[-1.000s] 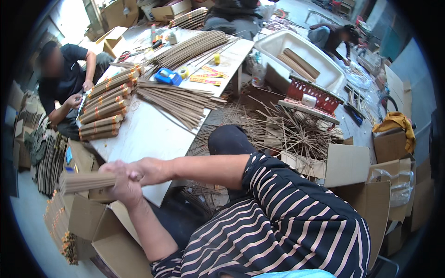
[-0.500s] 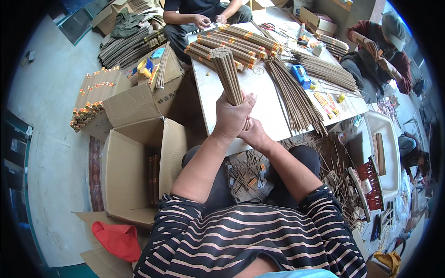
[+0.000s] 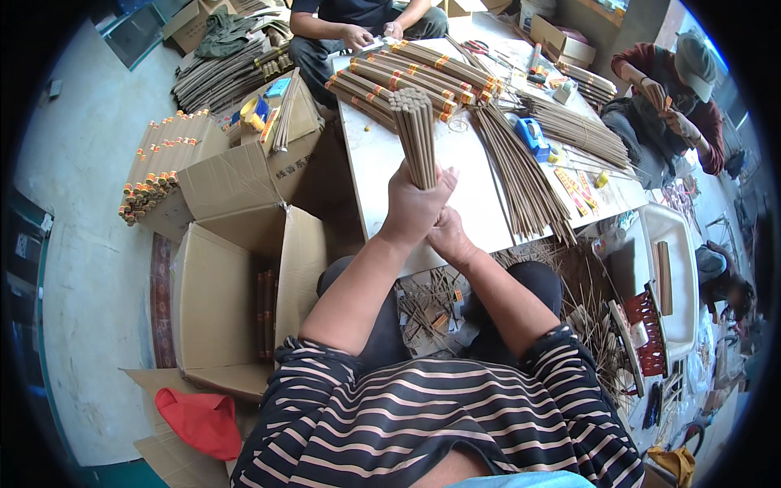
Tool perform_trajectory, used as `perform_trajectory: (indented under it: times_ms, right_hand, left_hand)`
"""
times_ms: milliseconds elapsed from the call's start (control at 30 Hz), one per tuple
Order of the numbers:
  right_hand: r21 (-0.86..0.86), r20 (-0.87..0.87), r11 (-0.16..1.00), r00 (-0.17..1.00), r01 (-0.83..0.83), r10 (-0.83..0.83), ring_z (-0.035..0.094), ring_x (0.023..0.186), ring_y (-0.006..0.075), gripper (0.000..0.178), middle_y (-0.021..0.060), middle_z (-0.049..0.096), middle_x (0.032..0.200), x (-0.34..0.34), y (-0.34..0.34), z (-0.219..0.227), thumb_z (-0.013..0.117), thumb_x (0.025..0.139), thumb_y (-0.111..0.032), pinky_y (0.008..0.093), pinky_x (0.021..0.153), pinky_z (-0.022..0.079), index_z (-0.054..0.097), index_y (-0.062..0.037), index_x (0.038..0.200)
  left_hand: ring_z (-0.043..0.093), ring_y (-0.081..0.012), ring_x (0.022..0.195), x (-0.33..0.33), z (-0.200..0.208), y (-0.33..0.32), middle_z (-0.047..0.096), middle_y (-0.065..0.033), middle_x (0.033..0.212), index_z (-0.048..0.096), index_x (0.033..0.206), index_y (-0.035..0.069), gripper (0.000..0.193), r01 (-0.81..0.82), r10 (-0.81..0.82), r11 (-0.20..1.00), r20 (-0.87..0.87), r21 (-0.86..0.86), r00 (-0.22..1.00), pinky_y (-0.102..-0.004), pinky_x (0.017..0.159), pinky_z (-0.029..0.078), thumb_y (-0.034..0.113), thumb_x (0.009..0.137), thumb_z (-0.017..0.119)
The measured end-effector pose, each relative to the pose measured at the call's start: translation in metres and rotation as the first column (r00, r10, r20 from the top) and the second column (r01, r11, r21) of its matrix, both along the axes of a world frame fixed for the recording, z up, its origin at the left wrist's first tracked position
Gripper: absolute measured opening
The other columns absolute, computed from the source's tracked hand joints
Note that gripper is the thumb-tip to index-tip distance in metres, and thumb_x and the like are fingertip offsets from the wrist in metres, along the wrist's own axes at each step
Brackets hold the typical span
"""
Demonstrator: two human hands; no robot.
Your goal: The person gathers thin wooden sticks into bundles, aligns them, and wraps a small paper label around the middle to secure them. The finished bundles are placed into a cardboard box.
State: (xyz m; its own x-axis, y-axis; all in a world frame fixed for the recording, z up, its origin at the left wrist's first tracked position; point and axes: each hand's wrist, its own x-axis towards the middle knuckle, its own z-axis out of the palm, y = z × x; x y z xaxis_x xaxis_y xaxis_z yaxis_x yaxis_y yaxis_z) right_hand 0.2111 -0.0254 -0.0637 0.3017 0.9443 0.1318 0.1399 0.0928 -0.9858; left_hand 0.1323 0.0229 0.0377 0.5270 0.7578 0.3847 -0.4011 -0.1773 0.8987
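Observation:
A thick bundle of brown incense sticks (image 3: 416, 138) stands nearly upright over the near edge of the white table, its top tilted slightly to the left. My left hand (image 3: 416, 203) wraps round the bundle below its middle, thumb on the right side. Just beneath, my right hand (image 3: 452, 236) is closed round the lower end, which the hands hide. Loose sticks (image 3: 521, 167) lie fanned out on the table to the right of the bundle. Behind it are stacked bundles (image 3: 399, 81) wrapped with orange-and-red bands.
Right of the fan are a blue tape dispenser (image 3: 532, 137) and banded paper labels (image 3: 576, 189). An open cardboard box (image 3: 232, 301) stands at my left, near a stack of banded bundles (image 3: 163, 167). A white tub (image 3: 679, 276) is at right. Two co-workers (image 3: 358, 37) (image 3: 679, 98) sit around the table.
The bundle and both hands have shifted a little to the right, and the bundle's top has dropped slightly. Both hands keep their hold.

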Motion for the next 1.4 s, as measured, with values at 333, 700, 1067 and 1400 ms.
perform_trajectory:
  times_ms: [333,700,1067,1400]
  right_hand:
    - [-0.242,-0.026,0.970,0.999,0.013,-0.020,0.050,0.070,0.0084,0.025,0.0034,0.057,0.073,-0.029,-0.033,0.047,0.064,0.080,-0.016,0.0256,0.066,0.045,0.055,0.0014,0.095]
    - [-0.205,0.040,0.979,0.999,0.015,-0.007,0.059,0.079,0.0133,0.028,0.0121,0.063,0.082,-0.063,-0.087,0.075,0.066,0.079,-0.016,0.0285,0.072,0.048,0.057,0.0023,0.098]
    - [0.467,-0.451,0.883,0.873,0.054,0.185,0.054,0.102,0.0219,0.052,0.0123,0.058,0.102,-0.035,-0.117,0.137,0.066,0.080,-0.026,0.0333,0.093,0.041,0.045,0.0044,0.117]
    - [0.447,-0.759,0.887,0.574,0.117,0.307,0.031,0.036,0.0059,0.026,-0.0043,0.034,0.048,-0.065,-0.137,0.145,0.048,0.087,-0.021,0.0218,0.034,0.030,0.037,-0.0142,0.064]
  left_hand:
    - [0.045,-0.0099,0.041,-0.018,0.043,0.004,0.045,-0.0003,0.053,0.046,0.071,0.009,0.020,0.188,-0.145,0.940,0.166,-0.286,0.975,-0.0228,0.040,0.039,0.002,0.080,0.062]
    - [0.045,-0.0065,0.039,-0.044,0.058,-0.058,0.046,0.0011,0.054,0.047,0.077,0.007,0.017,0.103,-0.118,0.959,-0.043,-0.262,0.992,-0.0203,0.036,0.037,0.002,0.081,0.062]
    - [0.044,-0.0046,0.039,-0.101,0.071,-0.092,0.049,0.0004,0.058,0.053,0.081,0.003,0.010,0.363,-0.482,0.870,-0.429,-0.333,0.763,-0.0196,0.035,0.034,0.008,0.079,0.062]
    - [0.045,-0.0052,0.040,-0.107,0.038,-0.106,0.050,-0.0012,0.059,0.052,0.090,-0.001,0.022,0.552,-0.840,0.543,-0.407,-0.633,0.359,-0.0184,0.037,0.036,0.008,0.075,0.066]
